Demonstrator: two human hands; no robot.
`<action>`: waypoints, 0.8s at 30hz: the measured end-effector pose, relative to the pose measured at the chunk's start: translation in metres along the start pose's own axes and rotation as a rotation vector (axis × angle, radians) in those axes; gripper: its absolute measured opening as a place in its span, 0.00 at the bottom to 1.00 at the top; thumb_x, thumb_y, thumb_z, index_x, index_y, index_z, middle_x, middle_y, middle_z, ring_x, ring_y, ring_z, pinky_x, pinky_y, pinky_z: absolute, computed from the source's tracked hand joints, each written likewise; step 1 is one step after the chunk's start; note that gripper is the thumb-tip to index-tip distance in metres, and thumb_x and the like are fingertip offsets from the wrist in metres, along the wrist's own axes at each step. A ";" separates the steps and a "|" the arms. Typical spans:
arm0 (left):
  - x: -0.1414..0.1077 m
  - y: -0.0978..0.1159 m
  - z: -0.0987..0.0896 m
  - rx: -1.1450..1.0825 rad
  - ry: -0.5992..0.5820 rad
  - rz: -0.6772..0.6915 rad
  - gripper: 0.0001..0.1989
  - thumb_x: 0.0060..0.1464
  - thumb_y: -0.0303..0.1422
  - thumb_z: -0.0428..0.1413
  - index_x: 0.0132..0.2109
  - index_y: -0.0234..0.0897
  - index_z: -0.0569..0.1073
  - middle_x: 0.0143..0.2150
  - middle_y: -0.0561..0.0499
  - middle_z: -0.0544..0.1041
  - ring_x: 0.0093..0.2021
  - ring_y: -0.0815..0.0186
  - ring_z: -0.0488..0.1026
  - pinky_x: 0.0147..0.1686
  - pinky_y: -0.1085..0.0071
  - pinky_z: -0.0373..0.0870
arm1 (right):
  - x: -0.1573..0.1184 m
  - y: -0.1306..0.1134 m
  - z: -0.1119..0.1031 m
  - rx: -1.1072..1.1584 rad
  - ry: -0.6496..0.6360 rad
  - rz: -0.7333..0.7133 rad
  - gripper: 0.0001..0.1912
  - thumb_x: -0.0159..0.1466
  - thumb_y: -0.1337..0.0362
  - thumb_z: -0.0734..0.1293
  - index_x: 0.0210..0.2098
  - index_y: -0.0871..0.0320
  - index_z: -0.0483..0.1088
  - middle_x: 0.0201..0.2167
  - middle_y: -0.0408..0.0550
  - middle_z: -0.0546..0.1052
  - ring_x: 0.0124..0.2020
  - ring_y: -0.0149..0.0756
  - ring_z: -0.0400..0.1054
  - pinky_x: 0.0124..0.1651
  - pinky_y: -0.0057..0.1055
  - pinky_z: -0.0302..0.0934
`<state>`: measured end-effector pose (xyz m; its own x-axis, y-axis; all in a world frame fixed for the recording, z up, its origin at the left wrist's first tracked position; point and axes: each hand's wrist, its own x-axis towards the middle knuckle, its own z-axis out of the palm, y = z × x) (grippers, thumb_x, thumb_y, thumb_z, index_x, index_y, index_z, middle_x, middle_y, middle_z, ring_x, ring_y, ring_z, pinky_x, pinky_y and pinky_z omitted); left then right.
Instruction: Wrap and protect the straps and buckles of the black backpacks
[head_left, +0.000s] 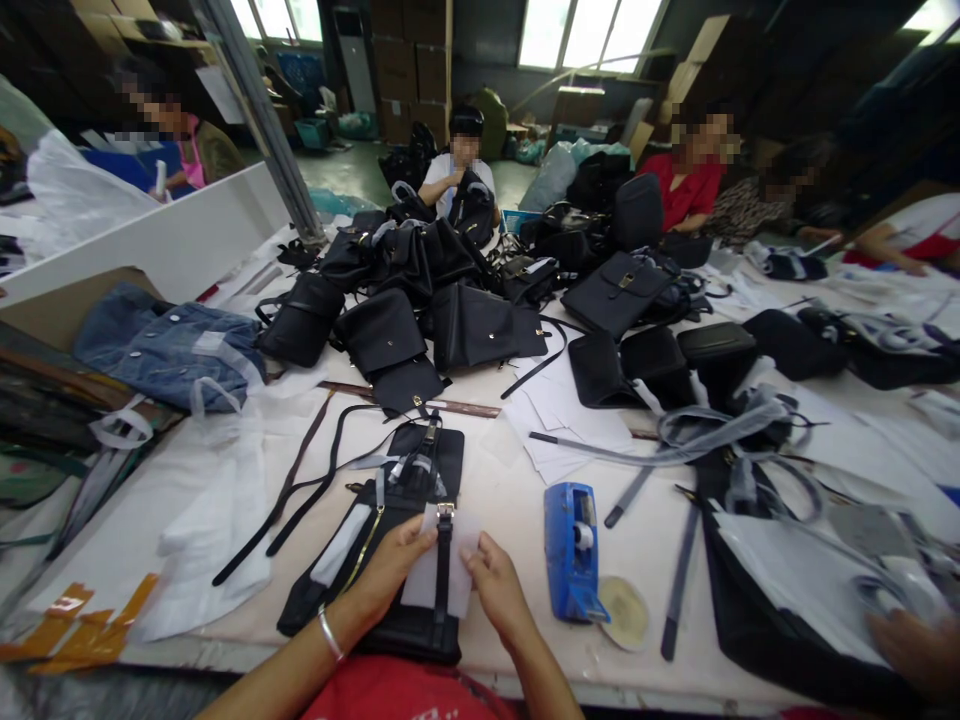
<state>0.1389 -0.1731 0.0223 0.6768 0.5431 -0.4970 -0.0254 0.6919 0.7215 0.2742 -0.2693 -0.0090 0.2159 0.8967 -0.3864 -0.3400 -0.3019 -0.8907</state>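
Translucent sheet [421, 585] lies under a black strap [442, 565] pointing lengthwise away from the worker; left hand [395, 562], nearer the strap, and right hand [495, 580] pinch opposite sides.

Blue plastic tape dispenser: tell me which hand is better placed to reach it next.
Right, probably: the right hand is nearer the dispenser, while the left hand is farther, beyond the black buckled strap.

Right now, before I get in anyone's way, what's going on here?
A person's left hand and right hand hold a pale sheet by its two sides, with a buckled strap over it, on a black bag. A blue tape dispenser is to the right. More black bags lie heaped ahead.
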 end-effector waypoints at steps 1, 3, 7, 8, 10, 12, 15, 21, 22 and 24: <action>-0.001 0.001 0.002 -0.046 -0.002 -0.009 0.22 0.54 0.39 0.59 0.54 0.34 0.71 0.46 0.40 0.79 0.43 0.54 0.76 0.45 0.60 0.70 | 0.003 0.001 0.001 -0.025 0.004 -0.008 0.15 0.60 0.52 0.62 0.40 0.55 0.65 0.31 0.43 0.75 0.29 0.36 0.70 0.32 0.30 0.64; -0.001 0.002 0.004 -0.129 -0.015 -0.042 0.21 0.55 0.39 0.57 0.53 0.32 0.72 0.44 0.38 0.79 0.41 0.54 0.77 0.43 0.59 0.71 | 0.009 0.002 0.002 -0.128 0.030 -0.022 0.15 0.61 0.52 0.60 0.42 0.55 0.65 0.32 0.44 0.76 0.30 0.37 0.71 0.35 0.31 0.66; 0.002 0.000 0.007 -0.206 -0.010 -0.086 0.21 0.56 0.39 0.57 0.52 0.29 0.72 0.42 0.36 0.79 0.40 0.52 0.78 0.43 0.58 0.72 | 0.010 -0.003 0.002 -0.268 0.092 -0.072 0.20 0.63 0.53 0.58 0.51 0.55 0.61 0.35 0.47 0.77 0.33 0.38 0.72 0.36 0.31 0.66; 0.003 0.000 0.008 -0.210 0.002 -0.080 0.21 0.56 0.39 0.57 0.52 0.29 0.72 0.43 0.36 0.80 0.40 0.53 0.78 0.43 0.58 0.72 | 0.009 -0.006 0.002 -0.263 0.095 -0.087 0.22 0.64 0.53 0.58 0.54 0.55 0.59 0.36 0.48 0.77 0.33 0.38 0.72 0.36 0.31 0.66; 0.004 -0.001 0.010 -0.210 0.027 -0.056 0.21 0.55 0.39 0.58 0.53 0.30 0.72 0.43 0.37 0.80 0.40 0.53 0.78 0.44 0.59 0.71 | 0.007 -0.011 0.002 -0.262 0.095 -0.117 0.23 0.65 0.53 0.58 0.56 0.55 0.57 0.37 0.48 0.78 0.35 0.38 0.73 0.38 0.32 0.66; 0.004 -0.001 0.014 -0.205 0.055 -0.018 0.22 0.54 0.39 0.58 0.52 0.30 0.73 0.44 0.37 0.79 0.41 0.53 0.78 0.45 0.60 0.71 | 0.007 -0.016 0.004 -0.326 0.126 -0.143 0.19 0.64 0.53 0.59 0.53 0.54 0.61 0.38 0.48 0.78 0.37 0.38 0.73 0.41 0.32 0.65; 0.004 0.001 0.018 -0.208 0.075 0.041 0.23 0.54 0.39 0.59 0.52 0.29 0.73 0.45 0.36 0.79 0.42 0.53 0.77 0.46 0.60 0.71 | 0.012 -0.022 0.008 -0.475 0.238 -0.160 0.16 0.62 0.55 0.63 0.48 0.52 0.66 0.38 0.45 0.77 0.37 0.37 0.72 0.41 0.31 0.64; 0.005 0.000 0.015 -0.106 0.153 0.088 0.22 0.52 0.39 0.60 0.51 0.29 0.74 0.46 0.37 0.79 0.43 0.53 0.76 0.48 0.59 0.69 | 0.026 -0.025 0.009 -0.501 0.315 -0.191 0.25 0.58 0.58 0.67 0.54 0.52 0.64 0.49 0.47 0.73 0.43 0.38 0.70 0.43 0.31 0.64; 0.006 0.000 0.014 -0.069 0.170 0.100 0.22 0.52 0.39 0.60 0.50 0.29 0.75 0.46 0.37 0.79 0.44 0.53 0.76 0.48 0.60 0.69 | 0.027 -0.026 0.008 -0.500 0.301 -0.194 0.24 0.58 0.58 0.67 0.53 0.52 0.64 0.48 0.47 0.73 0.43 0.38 0.70 0.43 0.31 0.64; 0.008 0.000 0.011 0.029 0.201 0.115 0.21 0.51 0.40 0.60 0.49 0.30 0.76 0.46 0.39 0.79 0.44 0.54 0.76 0.48 0.61 0.69 | 0.028 -0.028 0.006 -0.485 0.267 -0.188 0.21 0.58 0.58 0.67 0.51 0.52 0.66 0.45 0.45 0.75 0.41 0.38 0.70 0.43 0.31 0.64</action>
<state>0.1522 -0.1742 0.0236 0.5106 0.7034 -0.4945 -0.0706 0.6075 0.7912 0.2838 -0.2339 0.0064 0.4763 0.8558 -0.2020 0.1710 -0.3155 -0.9334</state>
